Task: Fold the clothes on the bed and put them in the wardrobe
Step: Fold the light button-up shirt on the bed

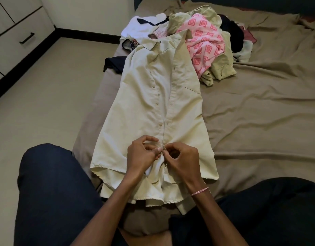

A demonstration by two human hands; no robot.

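A pale cream button-up shirt lies flat and lengthwise on the bed, collar at the far end, its front open along most of the placket. My left hand pinches the button side of the placket near the hem. My right hand pinches the buttonhole side right against it, fingers curled. Beyond the collar sits a heap of unfolded clothes: a pink patterned piece, olive-green pieces, a white garment with a dark collar and something black.
The bed has a wrinkled tan sheet stretching to the right. A dark garment hangs at the bed's left edge. White cabinet drawers with a black handle stand on the far left across the beige floor. My knees in dark trousers frame the bottom.
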